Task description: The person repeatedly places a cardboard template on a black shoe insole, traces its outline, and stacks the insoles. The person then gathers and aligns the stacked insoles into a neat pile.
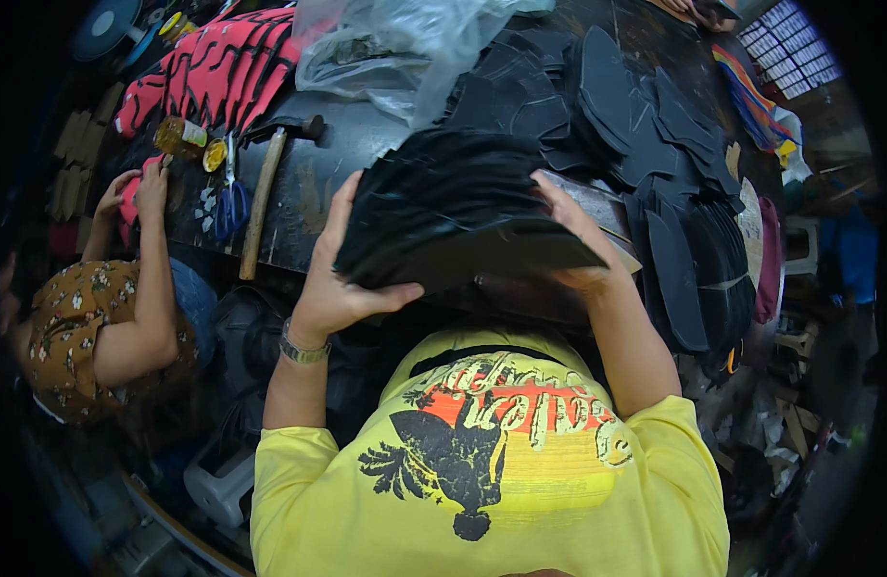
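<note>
Between my two hands I hold a thick stack of black shoe-sole-shaped sheets (453, 207), lifted in front of my chest over the table's near edge. My left hand (342, 279) grips the stack's left end, its thumb along the lower edge. At the other end my right hand (580, 236) is closed round the stack, with part of its fingers hidden behind the sheets. The sheets fan slightly apart along the top. Just beyond the stack, more black cut pieces (607, 106) lie heaped on the dark table (318, 192).
Left of me a co-worker's hands (140, 192) handle a pink piece. Near them lie a hammer (266, 192), blue-handled scissors (232, 207) and a jar (181, 137). Pink-and-black pieces (217, 72) and a clear plastic bag (386, 53) are at the back. A tied black bundle (703, 264) stands at right.
</note>
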A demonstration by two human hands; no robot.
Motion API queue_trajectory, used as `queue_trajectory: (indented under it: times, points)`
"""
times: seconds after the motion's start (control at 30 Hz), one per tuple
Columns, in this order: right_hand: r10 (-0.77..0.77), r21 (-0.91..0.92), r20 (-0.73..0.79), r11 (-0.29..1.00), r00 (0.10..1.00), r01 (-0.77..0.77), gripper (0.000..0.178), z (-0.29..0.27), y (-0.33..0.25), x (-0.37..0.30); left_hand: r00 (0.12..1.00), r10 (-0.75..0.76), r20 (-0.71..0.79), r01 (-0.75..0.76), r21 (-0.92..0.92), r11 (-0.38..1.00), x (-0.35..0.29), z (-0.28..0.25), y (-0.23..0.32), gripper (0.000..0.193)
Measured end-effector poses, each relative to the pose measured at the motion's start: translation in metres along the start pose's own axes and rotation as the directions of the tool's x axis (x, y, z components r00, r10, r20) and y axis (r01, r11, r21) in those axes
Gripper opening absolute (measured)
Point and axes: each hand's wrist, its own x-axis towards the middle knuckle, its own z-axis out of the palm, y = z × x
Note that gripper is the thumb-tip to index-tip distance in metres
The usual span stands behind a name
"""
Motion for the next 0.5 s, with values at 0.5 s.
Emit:
queue_trajectory:
  times: [0.5]
  points:
    - [-0.736,-0.912,0.096,0.205,0.67,0.355,0.023,0.009,-0.004,-0.09,0.952,0.298,0.075,-0.282,0.6,0.748,0.004,0.05,0.005,0.124]
